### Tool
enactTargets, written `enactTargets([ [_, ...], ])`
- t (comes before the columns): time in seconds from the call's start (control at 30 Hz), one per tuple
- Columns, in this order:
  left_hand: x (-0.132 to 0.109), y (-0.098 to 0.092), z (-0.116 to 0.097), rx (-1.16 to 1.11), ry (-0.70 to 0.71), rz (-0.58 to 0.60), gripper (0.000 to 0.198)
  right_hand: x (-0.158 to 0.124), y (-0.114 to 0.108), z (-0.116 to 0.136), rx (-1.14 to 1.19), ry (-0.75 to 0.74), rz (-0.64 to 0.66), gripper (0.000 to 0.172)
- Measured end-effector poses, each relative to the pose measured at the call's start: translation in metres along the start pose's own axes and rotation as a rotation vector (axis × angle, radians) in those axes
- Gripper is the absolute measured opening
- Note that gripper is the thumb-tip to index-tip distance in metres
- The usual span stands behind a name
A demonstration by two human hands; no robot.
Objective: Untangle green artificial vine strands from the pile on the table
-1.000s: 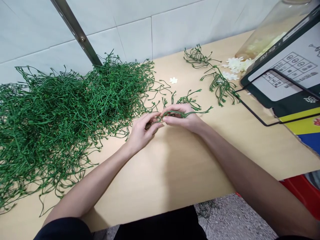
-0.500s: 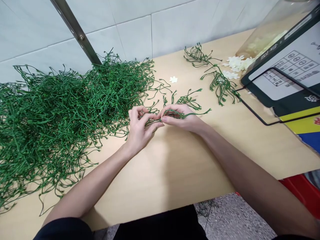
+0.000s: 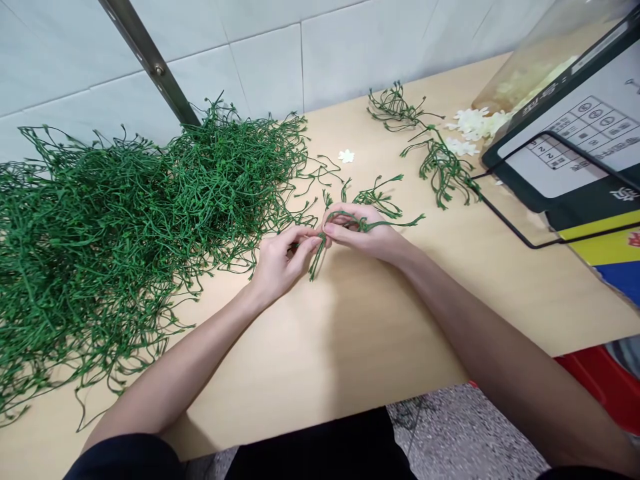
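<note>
My left hand and my right hand meet fingertip to fingertip over the table. Between them is a green plastic flower stem, pinched by both; its thin branches hang down past the left fingertips. One strand curves across my right palm and sticks out beyond the wrist. My left fingers are closed at the tips, partly hiding what they grip. My right thumb presses on the stem against the curled fingers. Just behind the right hand lies another green sprig. A big tangled heap of green stems spreads to the left.
White petal pieces lie by a clear container at the back right, with one white flower piece nearer the middle. A branched green stem lies beside a dark printed box and black wire frame. A metal post stands at the tiled wall.
My left fingers have closed in and curled down, and the stem's branches now point downward below the fingertips. My right hand has stayed nearly in place.
</note>
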State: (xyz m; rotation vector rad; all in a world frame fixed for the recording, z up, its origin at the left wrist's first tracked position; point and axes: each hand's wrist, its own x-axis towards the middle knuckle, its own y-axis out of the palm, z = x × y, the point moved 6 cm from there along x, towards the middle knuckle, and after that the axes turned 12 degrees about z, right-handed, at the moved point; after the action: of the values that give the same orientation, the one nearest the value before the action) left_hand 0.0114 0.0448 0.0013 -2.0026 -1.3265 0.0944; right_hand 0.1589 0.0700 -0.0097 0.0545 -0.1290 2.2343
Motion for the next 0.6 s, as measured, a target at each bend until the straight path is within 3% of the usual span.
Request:
enactTargets([
  [0.23, 0.0012, 0.0001, -0.0017, -0.015, -0.021, 0.018, 0.015, -0.001, -0.0011, -0.0045, -0.022, 0.064, -0.018, 0.032],
  [0.6, 0.0014, -0.0008, -0.0035, 0.034, -0.027, -0.01, 0.012, -0.0018, -0.0042, -0.0026, 0.05, 0.098, -0.128, 0.024],
])
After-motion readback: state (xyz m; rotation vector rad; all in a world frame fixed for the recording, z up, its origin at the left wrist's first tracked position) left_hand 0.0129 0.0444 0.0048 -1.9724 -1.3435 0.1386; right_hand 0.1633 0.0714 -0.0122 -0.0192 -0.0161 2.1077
